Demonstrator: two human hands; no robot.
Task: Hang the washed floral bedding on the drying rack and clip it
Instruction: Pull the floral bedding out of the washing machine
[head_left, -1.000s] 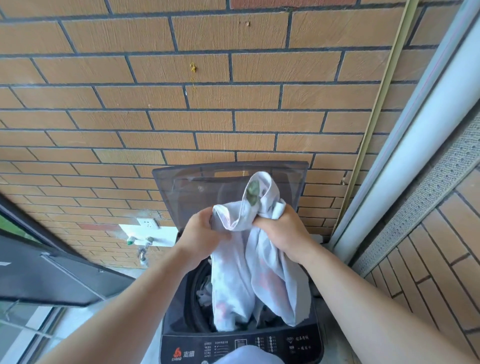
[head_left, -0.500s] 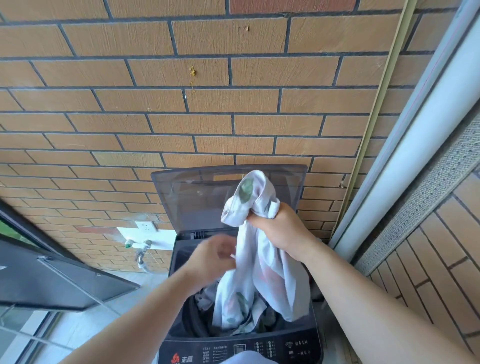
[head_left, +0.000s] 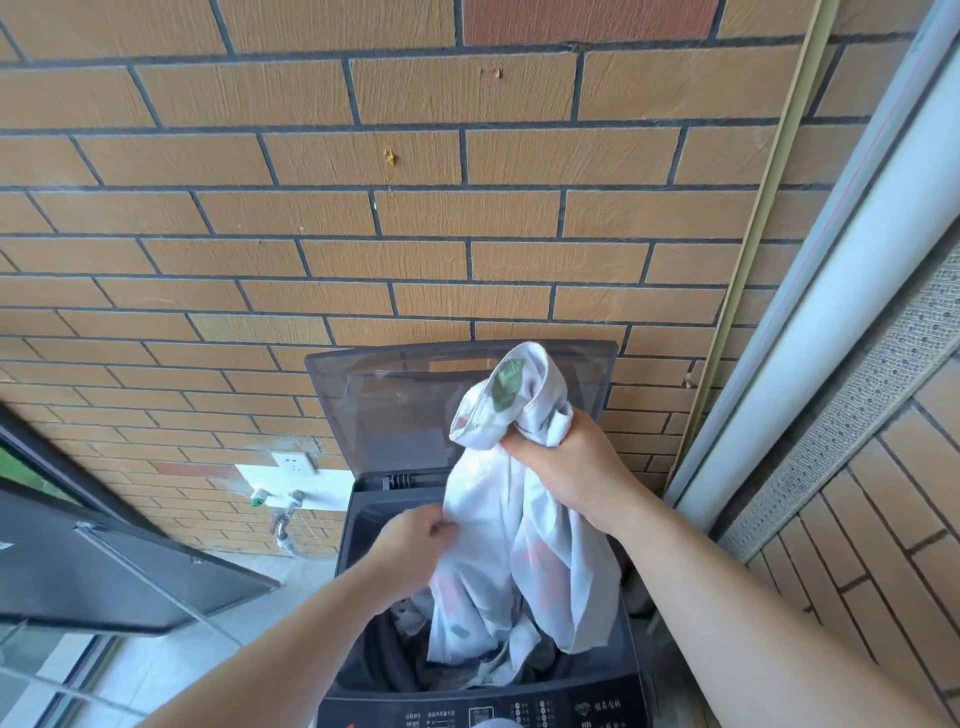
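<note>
Head view: bedding (head_left: 519, 519) hangs bunched above the open washer (head_left: 483, 696), its lower end still in the drum. My right hand (head_left: 566, 467) is fisted round its top; my left hand (head_left: 415, 540) pinches a fold at its left edge. Lid (head_left: 395, 405) upright against brick wall (head_left: 363, 234).

Our right hand (head_left: 566, 467) grips bunched floral bedding (head_left: 514, 530) above open washing machine (head_left: 467, 696); our left hand (head_left: 415, 545) pinches its lower edge. Lid (head_left: 395, 405) upright against brick wall (head_left: 363, 234).
</note>
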